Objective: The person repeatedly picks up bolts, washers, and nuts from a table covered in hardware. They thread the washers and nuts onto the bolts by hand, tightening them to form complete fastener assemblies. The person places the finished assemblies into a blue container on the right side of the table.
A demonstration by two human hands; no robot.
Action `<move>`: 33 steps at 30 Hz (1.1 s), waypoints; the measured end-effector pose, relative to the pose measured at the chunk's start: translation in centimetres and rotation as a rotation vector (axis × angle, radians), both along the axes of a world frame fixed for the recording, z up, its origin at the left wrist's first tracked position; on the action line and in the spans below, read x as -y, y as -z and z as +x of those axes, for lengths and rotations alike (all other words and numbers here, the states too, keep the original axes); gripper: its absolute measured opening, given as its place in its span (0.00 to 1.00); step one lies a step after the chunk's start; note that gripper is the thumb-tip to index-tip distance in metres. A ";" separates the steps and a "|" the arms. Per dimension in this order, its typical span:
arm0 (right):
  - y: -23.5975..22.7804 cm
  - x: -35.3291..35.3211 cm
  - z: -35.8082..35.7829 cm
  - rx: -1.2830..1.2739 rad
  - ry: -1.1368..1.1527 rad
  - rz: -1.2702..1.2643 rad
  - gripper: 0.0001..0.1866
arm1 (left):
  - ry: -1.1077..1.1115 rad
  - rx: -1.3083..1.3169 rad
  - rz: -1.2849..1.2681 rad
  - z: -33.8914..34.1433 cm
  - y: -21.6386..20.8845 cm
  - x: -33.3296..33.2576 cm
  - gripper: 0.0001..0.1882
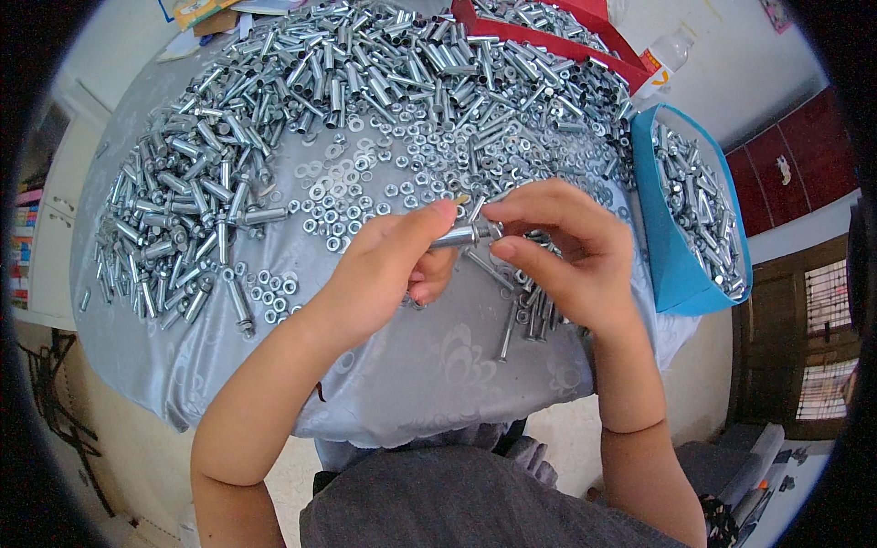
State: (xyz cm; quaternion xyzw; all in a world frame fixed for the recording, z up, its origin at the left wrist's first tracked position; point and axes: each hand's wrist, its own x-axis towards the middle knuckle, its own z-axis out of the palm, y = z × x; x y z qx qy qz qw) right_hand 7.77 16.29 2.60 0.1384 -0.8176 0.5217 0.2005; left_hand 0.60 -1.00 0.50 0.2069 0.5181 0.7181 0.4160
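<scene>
My left hand (379,265) is closed around a shiny sleeve anchor bolt (454,237), which lies nearly level in front of me. Thumb and fingers of my right hand (580,247) pinch the nut (494,230) at the bolt's right end. Fingers hide part of both pieces. Under and beyond my hands lie loose nuts (350,212) and flat washers (364,144). Below my right hand rest several long bolts (505,338), partly covered by it.
A heap of metal sleeves (320,68) spans the far side of the cloth-covered table (393,384). Sleeve anchors (196,196) pile up at left. A blue box (665,228) of anchors stands at right, a red box (548,41) at the back, near a plastic bottle (671,55).
</scene>
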 end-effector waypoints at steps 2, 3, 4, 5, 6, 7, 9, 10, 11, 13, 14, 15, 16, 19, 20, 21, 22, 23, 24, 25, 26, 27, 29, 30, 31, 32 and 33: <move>0.0 0.2 0.2 0.071 -0.035 -0.150 0.11 | 0.008 -0.010 -0.008 0.1 0.2 0.1 0.27; -0.3 0.2 0.3 0.105 -0.050 -0.221 0.12 | 0.011 -0.021 -0.026 0.2 0.0 0.0 0.27; -0.5 0.2 0.5 0.151 -0.061 -0.247 0.12 | 0.014 -0.033 -0.045 0.3 -0.2 0.0 0.28; -0.7 0.0 0.6 0.198 -0.073 -0.273 0.12 | 0.016 -0.044 -0.036 0.4 -0.1 -0.1 0.27; -0.9 -0.1 0.7 0.241 -0.084 -0.298 0.13 | 0.017 -0.058 -0.026 0.6 -0.2 -0.3 0.27; -1.0 -0.1 0.7 0.256 -0.097 -0.354 0.13 | 0.019 -0.071 -0.017 0.7 -0.2 -0.3 0.27; -0.7 0.0 0.7 0.289 -0.125 -0.468 0.13 | 0.042 -0.053 0.019 0.6 -0.2 -0.3 0.28; -0.6 0.1 0.7 0.263 -0.116 -0.438 0.13 | 0.053 -0.043 0.035 0.6 -0.1 -0.3 0.28; -0.6 0.2 0.6 0.236 -0.108 -0.409 0.13 | 0.044 -0.046 0.026 0.6 -0.2 -0.2 0.28; -0.3 0.2 0.7 0.196 -0.091 -0.357 0.13 | 0.030 -0.041 0.007 0.7 -0.4 -0.1 0.28; -0.2 0.2 0.7 0.177 -0.086 -0.335 0.13 | 0.043 -0.018 0.011 0.7 -0.4 -0.1 0.27; -0.3 0.2 0.7 0.155 -0.081 -0.312 0.13 | 0.055 0.001 0.016 0.6 -0.5 0.0 0.27; -0.3 0.2 0.7 0.206 -0.101 -0.376 0.12 | 0.067 0.020 0.021 0.5 -0.6 0.1 0.26; -0.5 0.3 0.9 0.334 -0.147 -0.539 0.12 | 0.018 -0.053 -0.019 0.9 -0.7 0.0 0.25; -0.5 0.3 0.9 0.362 -0.153 -0.574 0.12 | 0.022 -0.055 0.006 0.9 -0.7 0.0 0.25; -0.5 0.2 0.9 0.392 -0.160 -0.611 0.12 | 0.025 -0.054 0.031 0.9 -0.6 0.0 0.25; -0.6 0.3 0.9 0.403 -0.154 -0.630 0.12 | 0.029 -0.054 0.056 0.9 -0.5 0.1 0.25; -0.8 0.4 0.9 0.415 -0.147 -0.648 0.12 | 0.024 -0.047 0.047 0.9 -0.5 0.1 0.25; -0.8 0.4 1.0 0.429 -0.138 -0.666 0.12 | 0.021 -0.037 0.039 0.9 -0.5 0.0 0.25; -0.7 0.3 1.0 0.390 -0.128 -0.582 0.12 | 0.018 -0.027 0.032 0.9 -0.5 0.0 0.25; -0.5 0.1 0.9 0.350 -0.118 -0.497 0.11 | -0.001 -0.052 0.000 1.0 -0.6 -0.1 0.25; -0.4 0.0 0.7 0.308 -0.111 -0.412 0.11 | -0.023 -0.080 -0.032 1.0 -0.7 -0.1 0.25; -0.4 -0.4 0.6 0.270 -0.093 -0.278 0.11 | -0.035 -0.131 -0.068 0.9 -0.6 -0.1 0.26; -0.4 -0.5 0.5 0.248 -0.086 -0.211 0.11 | -0.028 -0.156 -0.073 0.7 -0.2 0.0 0.26; -0.4 -0.5 0.4 0.223 -0.079 -0.165 0.11 | -0.020 -0.181 -0.077 0.6 0.1 0.1 0.26; -0.4 -0.5 0.3 0.198 -0.072 -0.120 0.11 | -0.024 -0.198 -0.082 0.5 0.2 0.1 0.26; -0.2 -0.6 0.4 0.176 -0.059 -0.075 0.11 | -0.023 -0.212 -0.086 0.4 0.3 0.1 0.26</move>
